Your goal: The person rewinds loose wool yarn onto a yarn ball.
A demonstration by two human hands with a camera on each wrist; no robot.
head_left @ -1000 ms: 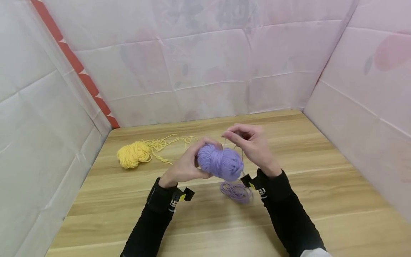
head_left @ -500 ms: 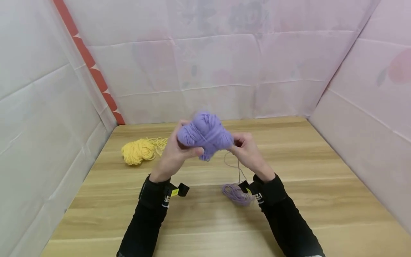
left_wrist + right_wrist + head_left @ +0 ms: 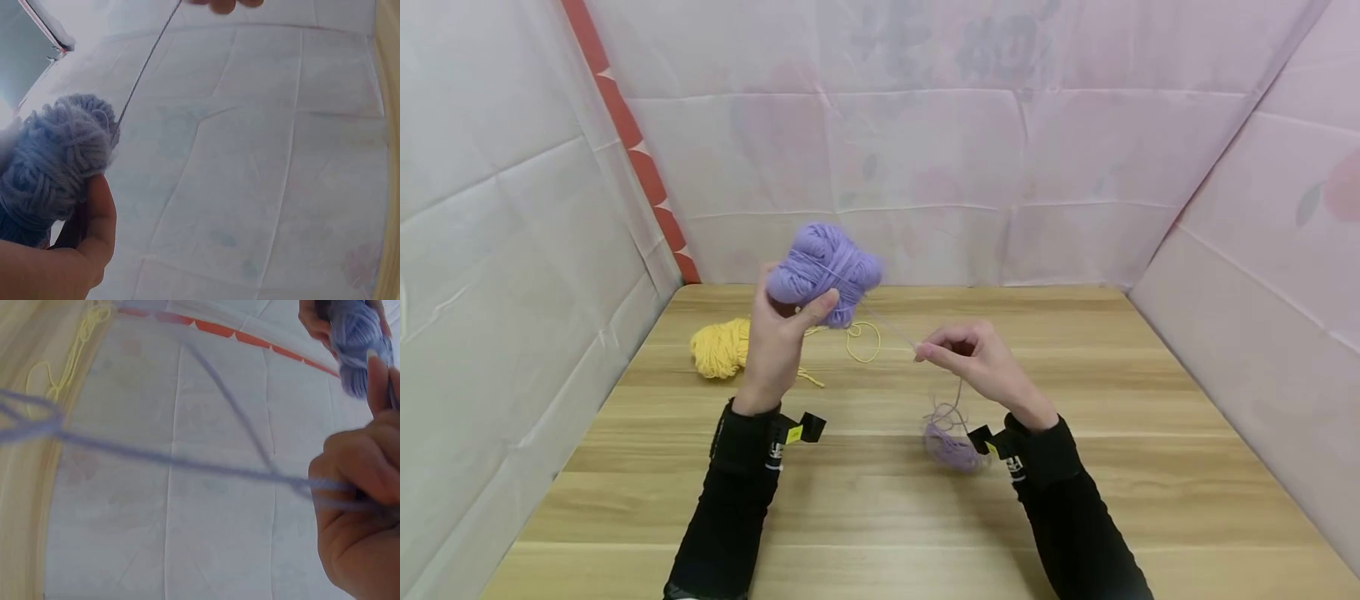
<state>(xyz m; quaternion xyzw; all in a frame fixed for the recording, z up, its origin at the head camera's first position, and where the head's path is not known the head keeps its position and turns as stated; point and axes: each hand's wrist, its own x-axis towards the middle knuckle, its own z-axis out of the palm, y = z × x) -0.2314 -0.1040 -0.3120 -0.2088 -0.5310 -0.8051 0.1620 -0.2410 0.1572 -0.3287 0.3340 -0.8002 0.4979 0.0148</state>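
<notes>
My left hand [image 3: 775, 342] grips a purple ball of yarn [image 3: 827, 271], raised above the table, with the thumb across its near side. A thin strand [image 3: 150, 59] runs taut from the ball to my right hand [image 3: 981, 362], which pinches it between thumb and fingertips. Below the right hand, more purple strand hangs down to a loose coil of purple yarn [image 3: 953, 448] on the table. In the right wrist view the strands [image 3: 187, 464] come out of the curled fingers, with the ball [image 3: 356, 347] behind.
A yellow ball of yarn [image 3: 718, 348] lies at the left of the wooden table [image 3: 865, 517], partly behind the left hand. Its loose yellow strand [image 3: 863, 342] curls toward the middle. White patterned sheets [image 3: 925, 150] wall the table at the back and both sides.
My left hand has carried the purple ball left and up and turned it. The right hand met the ball, then drew away, and the strand between them has lengthened.
</notes>
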